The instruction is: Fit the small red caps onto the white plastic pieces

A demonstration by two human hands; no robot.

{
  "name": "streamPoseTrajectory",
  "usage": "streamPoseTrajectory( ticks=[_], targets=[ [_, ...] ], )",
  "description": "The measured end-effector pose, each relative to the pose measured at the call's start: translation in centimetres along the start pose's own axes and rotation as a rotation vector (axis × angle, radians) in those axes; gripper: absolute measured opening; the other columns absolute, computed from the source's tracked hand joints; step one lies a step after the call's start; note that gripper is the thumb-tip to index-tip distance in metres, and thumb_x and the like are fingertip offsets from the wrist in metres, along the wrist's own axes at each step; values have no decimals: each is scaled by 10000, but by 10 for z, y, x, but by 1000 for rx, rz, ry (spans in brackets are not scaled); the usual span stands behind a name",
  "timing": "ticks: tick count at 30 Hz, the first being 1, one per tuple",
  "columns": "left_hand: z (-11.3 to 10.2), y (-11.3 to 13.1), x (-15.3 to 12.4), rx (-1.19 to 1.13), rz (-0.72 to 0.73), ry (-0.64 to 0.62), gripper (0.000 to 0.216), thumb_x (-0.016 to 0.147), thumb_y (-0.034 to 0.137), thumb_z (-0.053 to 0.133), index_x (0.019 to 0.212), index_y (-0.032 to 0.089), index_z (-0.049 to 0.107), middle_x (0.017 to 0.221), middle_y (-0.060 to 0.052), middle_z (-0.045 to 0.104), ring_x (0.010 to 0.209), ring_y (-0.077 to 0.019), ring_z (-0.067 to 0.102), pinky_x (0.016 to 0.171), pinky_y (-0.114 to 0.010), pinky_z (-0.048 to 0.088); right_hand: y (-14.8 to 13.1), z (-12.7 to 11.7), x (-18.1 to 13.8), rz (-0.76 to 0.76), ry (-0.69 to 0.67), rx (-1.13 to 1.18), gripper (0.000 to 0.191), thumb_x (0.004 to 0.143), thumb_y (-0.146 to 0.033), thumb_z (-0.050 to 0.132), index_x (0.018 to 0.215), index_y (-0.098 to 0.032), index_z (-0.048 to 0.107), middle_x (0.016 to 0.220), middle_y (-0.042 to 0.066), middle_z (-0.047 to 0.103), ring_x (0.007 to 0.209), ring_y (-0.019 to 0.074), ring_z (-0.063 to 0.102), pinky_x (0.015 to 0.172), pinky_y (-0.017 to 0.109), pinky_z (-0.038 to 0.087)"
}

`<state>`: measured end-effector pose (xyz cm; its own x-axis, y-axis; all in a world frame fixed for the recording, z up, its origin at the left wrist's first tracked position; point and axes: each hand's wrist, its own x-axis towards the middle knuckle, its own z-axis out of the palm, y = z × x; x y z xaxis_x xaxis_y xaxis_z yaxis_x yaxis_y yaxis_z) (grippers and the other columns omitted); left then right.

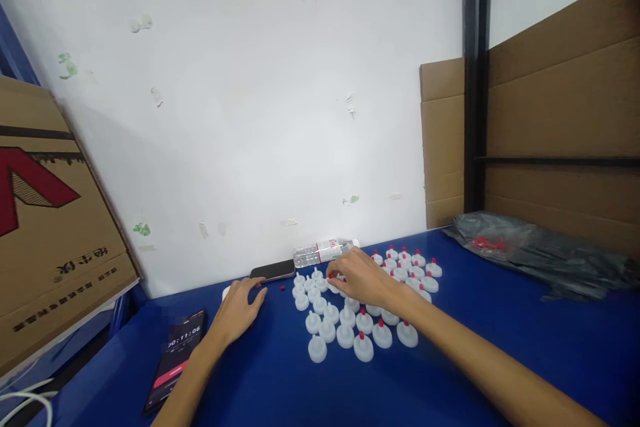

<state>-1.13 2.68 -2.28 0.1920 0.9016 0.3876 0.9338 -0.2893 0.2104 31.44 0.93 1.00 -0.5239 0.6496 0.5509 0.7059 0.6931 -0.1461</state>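
Several white nozzle caps (327, 330) stand upright in a cluster on the blue table; many on the right wear small red tip caps (382, 323), while those on the left have bare white nozzles. Over the cluster's back left part, my right hand (361, 276) pinches a small red tip cap (330, 276) at a nozzle; its fingers partly hide the contact. My left hand (239, 310) rests on the table left of the cluster, thumb and index finger apart. A loose red tip cap (283, 287) lies beyond its fingers. Something white (226, 292) shows partly behind this hand.
Against the wall lie a dark phone (273, 271) and a clear water bottle (320, 252). Another phone (175, 360) displays a timer beside my left forearm. A grey plastic bag (520, 253) with red pieces sits at right. A cardboard box (60, 227) leans at left.
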Motion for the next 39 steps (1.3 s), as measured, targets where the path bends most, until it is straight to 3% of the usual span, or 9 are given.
streamPoseTrajectory(
  ticks=[6, 14, 17, 20, 24, 30, 32, 35, 39],
  targets=[
    [18, 18, 1, 159, 194, 18, 471, 1001, 355, 399, 1376, 133, 578, 1325, -139, 646, 1269, -312, 499, 1053, -477, 395, -1, 4, -1, -8, -45, -22, 104, 877, -247, 691, 910, -195, 775, 838, 47, 777, 810, 220, 717, 879, 363, 460],
    [22, 27, 2, 263, 312, -39, 347, 1016, 251, 407, 1196, 187, 696, 1139, -109, 698, 1093, -281, 572, 912, -416, 426, 1, 5, -3, 49, -83, -23, 137, 864, -289, 721, 949, -194, 773, 889, 75, 774, 851, 249, 708, 839, 360, 460],
    [22, 28, 2, 260, 338, -11, 312, 1014, 267, 427, 1138, 206, 708, 1083, -100, 690, 1045, -267, 572, 881, -396, 429, 1, -2, -2, 88, -72, 15, 136, 879, -283, 687, 960, -208, 766, 924, 60, 771, 839, 230, 705, 754, 320, 474],
    [23, 30, 2, 268, 355, -2, 312, 1021, 264, 407, 1048, 207, 713, 1013, -96, 687, 983, -255, 570, 848, -389, 429, 1, -14, -1, 126, -109, 80, 139, 879, -324, 675, 881, -222, 770, 813, 29, 763, 701, 192, 684, 601, 270, 440],
    [25, 32, 3, 323, 370, -7, 308, 1021, 248, 393, 1001, 186, 694, 971, -102, 673, 949, -256, 565, 831, -393, 425, 5, -29, -1, 191, -302, 376, 239, 862, -423, 675, 870, -207, 775, 660, 12, 729, 516, 148, 605, 499, 245, 403],
    [21, 37, 2, 378, 387, -34, 262, 1004, 229, 409, 954, 169, 659, 971, -105, 667, 938, -259, 579, 825, -385, 426, 19, -23, -5, 201, -703, 605, 362, 698, -419, 804, 996, -218, 765, 844, 9, 779, 558, 145, 644, 503, 226, 453],
    [19, 39, 2, 381, 375, -33, 235, 986, 215, 425, 940, 173, 651, 962, -102, 670, 922, -256, 586, 811, -380, 426, 21, -20, -5, 155, -679, 550, 254, 709, -377, 797, 901, -212, 782, 809, 9, 775, 623, 164, 671, 535, 231, 458],
    [13, 43, 1, 341, 338, 6, 188, 946, 198, 455, 899, 178, 636, 913, -89, 669, 880, -247, 590, 795, -375, 429, 18, -25, -4, 70, -490, 508, 126, 782, -322, 751, 821, -204, 772, 813, 15, 769, 733, 184, 697, 628, 252, 480],
    [1, 53, -2, 177, 286, 73, 116, 880, 193, 513, 870, 190, 628, 861, -60, 677, 826, -227, 601, 753, -352, 440, 10, -33, 0, 106, -172, 591, 181, 928, -359, 607, 958, -196, 679, 995, 49, 741, 778, 169, 692, 641, 264, 500]
  ],
)
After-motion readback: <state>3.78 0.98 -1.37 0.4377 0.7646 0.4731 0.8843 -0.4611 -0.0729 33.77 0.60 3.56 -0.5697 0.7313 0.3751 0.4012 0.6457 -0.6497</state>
